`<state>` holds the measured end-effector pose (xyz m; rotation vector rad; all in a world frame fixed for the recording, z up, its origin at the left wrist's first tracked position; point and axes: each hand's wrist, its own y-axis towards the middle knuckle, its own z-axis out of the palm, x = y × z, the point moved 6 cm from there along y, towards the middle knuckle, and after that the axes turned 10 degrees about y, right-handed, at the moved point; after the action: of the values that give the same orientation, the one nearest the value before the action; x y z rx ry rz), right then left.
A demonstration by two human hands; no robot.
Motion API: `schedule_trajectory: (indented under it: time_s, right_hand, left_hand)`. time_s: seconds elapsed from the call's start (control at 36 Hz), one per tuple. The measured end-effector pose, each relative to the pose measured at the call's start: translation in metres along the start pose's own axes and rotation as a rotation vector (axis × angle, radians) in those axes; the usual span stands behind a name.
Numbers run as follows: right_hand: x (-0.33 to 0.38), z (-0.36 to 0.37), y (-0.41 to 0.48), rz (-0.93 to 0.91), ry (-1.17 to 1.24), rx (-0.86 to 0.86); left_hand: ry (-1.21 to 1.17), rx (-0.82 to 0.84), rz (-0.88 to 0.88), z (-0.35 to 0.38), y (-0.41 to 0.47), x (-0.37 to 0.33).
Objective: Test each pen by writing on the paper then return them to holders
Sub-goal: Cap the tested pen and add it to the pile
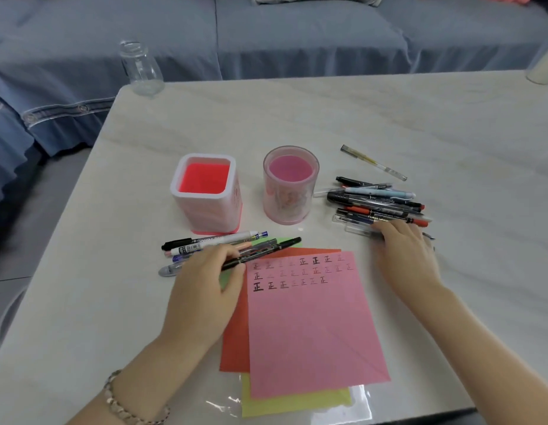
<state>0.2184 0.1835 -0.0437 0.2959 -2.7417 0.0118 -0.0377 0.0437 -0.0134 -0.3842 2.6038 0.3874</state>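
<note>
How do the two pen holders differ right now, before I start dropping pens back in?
Shape: the square holder has a rounded-square mouth, while the round holder is a cylinder.
Look: the square holder is opaque white with a red inside. The round holder has clear walls, a pink inside and a pattern showing through.
Place: the square holder stands left of the round holder.
Shared: both stand upright with no pens inside.

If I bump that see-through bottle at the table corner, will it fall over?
Probably, yes. The clear bottle looks empty, so it is likely light and easy to tip. It stands right at the corner of the table, so it might drop off. Being round, it would likely roll.
</note>
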Motion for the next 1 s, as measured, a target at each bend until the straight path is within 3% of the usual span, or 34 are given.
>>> schedule_trajectory:
  time_s: [0.28,0.44,0.53,0.61,0.72,0.78,0.83,0.86,0.92,1.0]
  right_hand:
    - [0.019,-0.001,-0.010,-0.068,0.185,0.106]
    - [0.055,-0.014,-0.036,-0.275,0.333,0.090]
    - [0.081,-0.021,-0.052,-0.431,0.372,0.094]
    - [0.105,-0.024,-0.066,-0.619,0.345,0.092]
    - [0.115,-0.037,-0.076,-0.764,0.367,-0.107]
    - [0.109,-0.050,-0.078,-0.693,0.467,-0.263]
    - [0.095,-0.059,-0.077,-0.466,0.582,-0.370]
    - [0.085,-0.058,-0.073,-0.288,0.702,-0.331]
    - [0.073,-0.039,-0.069,0.034,1.020,-0.092]
    - [0.076,-0.019,-0.069,0.237,1.253,0.197]
  left_hand:
    - [0.445,-0.106,0.020,-0.010,0.025,0.043]
    - [0.287,-0.127,0.101,-0.004,0.018,0.009]
    - [0.103,0.003,0.295,0.005,0.004,-0.032]
    - [0.102,0.042,0.488,0.014,-0.013,-0.065]
    - [0.086,0.039,0.414,0.021,-0.020,-0.068]
    - [0.057,0.056,0.259,0.016,-0.018,-0.063]
    - [0.039,0.111,0.167,0.012,-0.017,-0.061]
    - [-0.006,0.154,0.145,0.012,-0.018,-0.059]
    - [-0.162,0.199,0.137,0.012,-0.019,-0.058]
    - [-0.283,0.255,0.219,0.014,-0.021,-0.065]
